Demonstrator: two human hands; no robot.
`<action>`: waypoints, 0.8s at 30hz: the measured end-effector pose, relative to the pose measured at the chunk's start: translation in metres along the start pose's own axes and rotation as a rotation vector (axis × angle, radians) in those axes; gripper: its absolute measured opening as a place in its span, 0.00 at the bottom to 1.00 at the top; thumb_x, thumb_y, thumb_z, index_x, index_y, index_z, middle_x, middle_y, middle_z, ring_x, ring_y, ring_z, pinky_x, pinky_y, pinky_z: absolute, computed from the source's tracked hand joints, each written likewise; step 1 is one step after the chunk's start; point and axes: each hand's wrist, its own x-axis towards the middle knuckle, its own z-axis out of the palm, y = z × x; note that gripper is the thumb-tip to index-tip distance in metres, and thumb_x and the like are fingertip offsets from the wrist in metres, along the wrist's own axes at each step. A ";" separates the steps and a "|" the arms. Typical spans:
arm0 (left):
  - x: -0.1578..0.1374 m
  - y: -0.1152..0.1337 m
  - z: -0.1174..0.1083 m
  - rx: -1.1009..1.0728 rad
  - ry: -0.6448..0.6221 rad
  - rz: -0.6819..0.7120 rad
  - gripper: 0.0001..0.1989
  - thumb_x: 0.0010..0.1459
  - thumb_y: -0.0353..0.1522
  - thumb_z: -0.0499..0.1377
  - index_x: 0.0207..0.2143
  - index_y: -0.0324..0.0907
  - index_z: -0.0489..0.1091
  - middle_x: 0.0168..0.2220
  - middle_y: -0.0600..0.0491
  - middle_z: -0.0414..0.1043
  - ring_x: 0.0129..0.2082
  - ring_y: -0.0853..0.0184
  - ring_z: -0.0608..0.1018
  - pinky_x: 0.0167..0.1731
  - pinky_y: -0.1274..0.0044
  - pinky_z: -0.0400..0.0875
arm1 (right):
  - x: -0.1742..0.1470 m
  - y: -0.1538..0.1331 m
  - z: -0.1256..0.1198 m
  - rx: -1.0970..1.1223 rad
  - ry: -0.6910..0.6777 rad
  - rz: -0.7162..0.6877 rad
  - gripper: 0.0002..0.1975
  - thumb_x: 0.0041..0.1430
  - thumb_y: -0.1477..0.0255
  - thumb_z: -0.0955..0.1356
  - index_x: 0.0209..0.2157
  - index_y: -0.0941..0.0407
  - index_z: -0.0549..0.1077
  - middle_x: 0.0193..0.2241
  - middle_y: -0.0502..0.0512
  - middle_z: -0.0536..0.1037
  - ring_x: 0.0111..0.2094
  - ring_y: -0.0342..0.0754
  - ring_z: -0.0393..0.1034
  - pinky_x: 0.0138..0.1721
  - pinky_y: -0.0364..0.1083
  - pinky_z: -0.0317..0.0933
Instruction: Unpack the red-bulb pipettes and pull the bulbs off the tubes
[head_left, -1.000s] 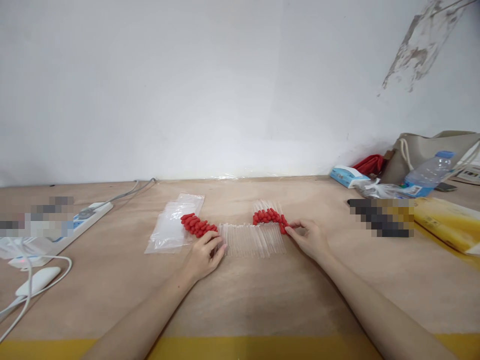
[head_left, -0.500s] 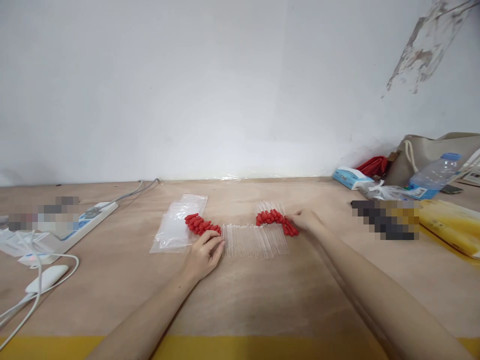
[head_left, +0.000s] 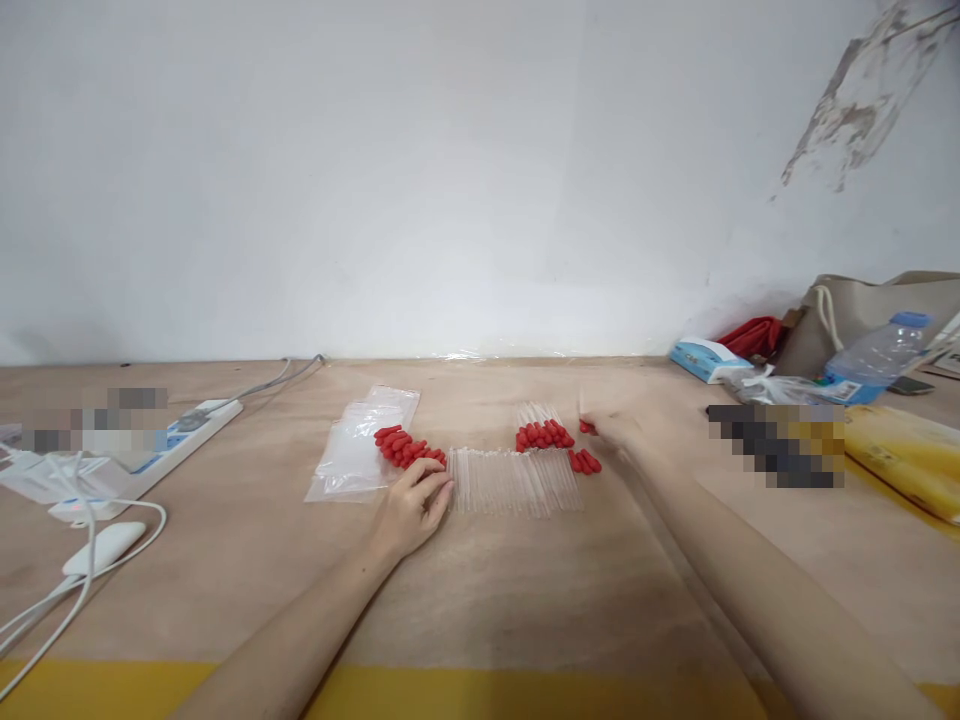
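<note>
My right hand (head_left: 609, 428) pinches a dropper by its red rubber bulb (head_left: 588, 427), its faint clear tube pointing up. Left of it lie finished-looking droppers with red bulbs (head_left: 544, 435) and clear tubes pointing to the wall. Just below, several loose red bulbs (head_left: 586, 461) rest on the table. A row of clear thin tubes (head_left: 514, 484) lies side by side in the middle. My left hand (head_left: 411, 508) rests at the row's left end, fingers curled and closed; what they hold, if anything, is hidden. Beyond it is a heap of red bulbs (head_left: 405, 447).
Clear plastic bags (head_left: 349, 455) lie under the left heap's edge. At far left are a power strip (head_left: 191, 435) and white cables (head_left: 90, 560). To the right stand a tissue pack (head_left: 709, 359), a plastic bottle (head_left: 881, 355) and a yellow package (head_left: 900, 450).
My right hand has lifted slightly up and away from the loose bulbs, carrying a dropper with a red bulb. My left hand stays nearly in place. The view has shifted a little.
</note>
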 end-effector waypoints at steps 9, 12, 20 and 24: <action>0.002 0.004 -0.002 0.115 0.039 0.041 0.16 0.55 0.28 0.54 0.47 0.41 0.64 0.41 0.47 0.66 0.43 0.63 0.69 0.45 0.69 0.65 | -0.070 -0.020 -0.006 -0.146 0.081 -0.543 0.10 0.54 0.66 0.62 0.31 0.57 0.70 0.29 0.54 0.74 0.32 0.46 0.66 0.35 0.44 0.55; 0.004 0.013 -0.004 0.201 0.033 0.059 0.23 0.55 0.31 0.55 0.54 0.41 0.58 0.47 0.45 0.64 0.48 0.59 0.66 0.48 0.65 0.61 | -0.108 -0.017 0.009 -0.367 0.155 -0.922 0.09 0.58 0.70 0.61 0.37 0.55 0.71 0.32 0.54 0.75 0.36 0.46 0.64 0.40 0.47 0.49; 0.002 0.037 0.009 0.192 -0.083 0.248 0.09 0.55 0.31 0.56 0.40 0.45 0.70 0.31 0.54 0.73 0.35 0.66 0.69 0.46 0.66 0.56 | -0.142 -0.010 0.042 -0.373 0.192 -1.226 0.05 0.56 0.73 0.64 0.34 0.54 0.72 0.25 0.49 0.72 0.29 0.41 0.61 0.40 0.47 0.45; 0.001 0.042 0.010 0.227 -0.083 0.260 0.04 0.55 0.30 0.55 0.32 0.43 0.70 0.21 0.57 0.69 0.26 0.70 0.66 0.42 0.68 0.56 | -0.145 -0.012 0.041 -0.359 0.176 -1.247 0.04 0.56 0.73 0.65 0.33 0.53 0.72 0.24 0.48 0.72 0.28 0.41 0.59 0.40 0.47 0.45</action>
